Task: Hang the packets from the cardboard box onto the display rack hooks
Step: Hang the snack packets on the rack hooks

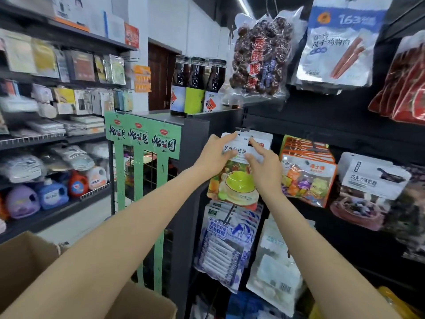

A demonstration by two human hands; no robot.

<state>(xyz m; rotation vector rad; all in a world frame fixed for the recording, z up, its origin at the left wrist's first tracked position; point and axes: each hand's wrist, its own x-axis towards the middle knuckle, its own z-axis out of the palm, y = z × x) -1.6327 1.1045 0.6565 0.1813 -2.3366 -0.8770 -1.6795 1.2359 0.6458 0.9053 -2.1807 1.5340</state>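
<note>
- Both arms are reaching up to the black display rack (322,125), and both hands are sitting on the same packet (232,180), a white-topped candy one with a green cup printed on it, hanging dead centre of the view.
- The left hand (216,155) is gripping the packet's top left corner, thumb lying across the white label and fingers curling round behind the edge.
- The right hand (264,166) is pinching the packet's top edge at about 1 o'clock from the left hand, index finger pointing up toward the hook (244,130).
- The packet's top is sitting right at that hook; can't tell whether the hole is actually threaded on it.
- The cardboard box (30,268) is sitting open down at 7 o'clock, under the left forearm.
- At 3 o'clock from the held packet an orange-edged stack of candy bags (308,171) is hanging, and at 6 o'clock blue-and-white packets (227,245) are hanging.
- A bag of dark red dates (259,56) is dangling up at 12 o'clock.
- Three dark bottles (197,86) are standing on the rack top at 11 o'clock.
- A green stand (142,137) is standing at 9 o'clock.
</note>
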